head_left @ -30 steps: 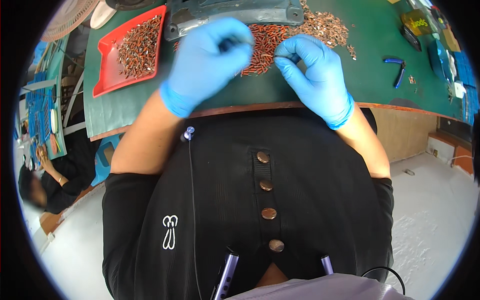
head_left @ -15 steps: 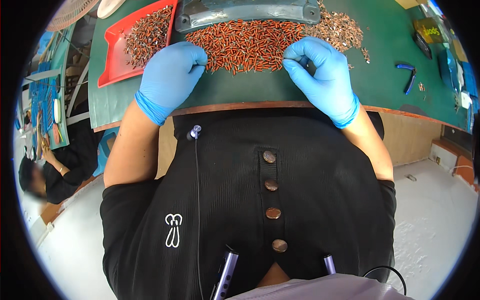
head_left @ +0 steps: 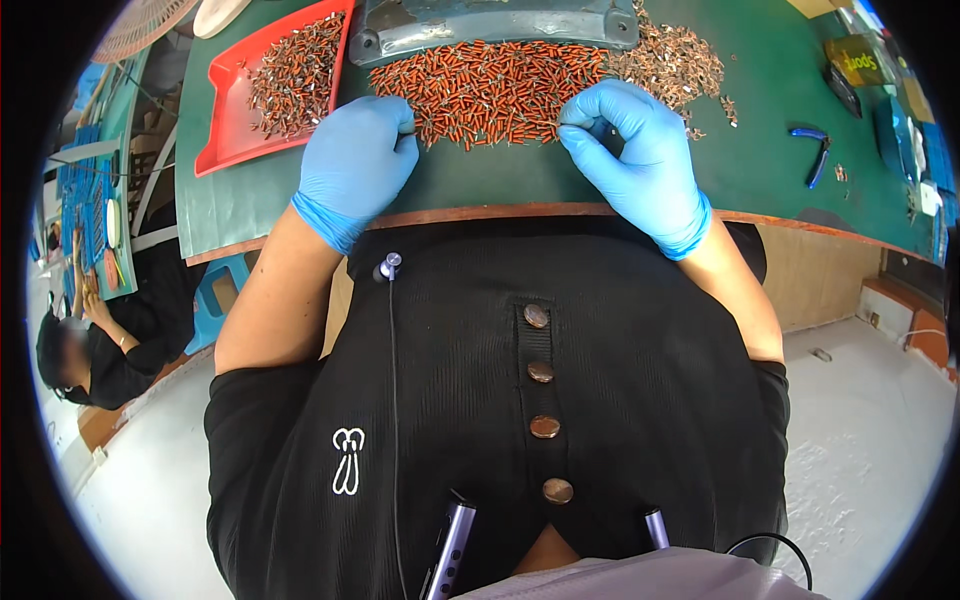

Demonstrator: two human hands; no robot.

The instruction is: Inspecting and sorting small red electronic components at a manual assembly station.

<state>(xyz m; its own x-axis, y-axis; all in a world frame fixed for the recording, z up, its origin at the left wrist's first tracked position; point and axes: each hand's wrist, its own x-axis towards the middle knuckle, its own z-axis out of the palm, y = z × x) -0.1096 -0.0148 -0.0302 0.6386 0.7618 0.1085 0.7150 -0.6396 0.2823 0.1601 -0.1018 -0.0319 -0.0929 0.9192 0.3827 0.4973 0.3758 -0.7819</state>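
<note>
A broad pile of small orange-and-metal pin-like parts lies on the green table in front of me. At its near left edge is my left hand, blue-gloved, with fingers curled and pressed together; whatever they hold is hidden. My right hand, gloved the same way, is at the pile's right edge. Its thumb and forefinger come together in a pinch, and anything between them is too small to make out. To the left, a red scoop-shaped tray holds more orange and metal parts.
A grey-green plastic bin stands behind the pile. Copper-coloured small parts spread to its right. Blue-handled pliers and a black-and-yellow package lie farther right. Another person sits at a bench on the left.
My left hand has shifted slightly right and toward me, away from the red tray. My right hand has moved a little left and nearer me, its fingers still pinched.
</note>
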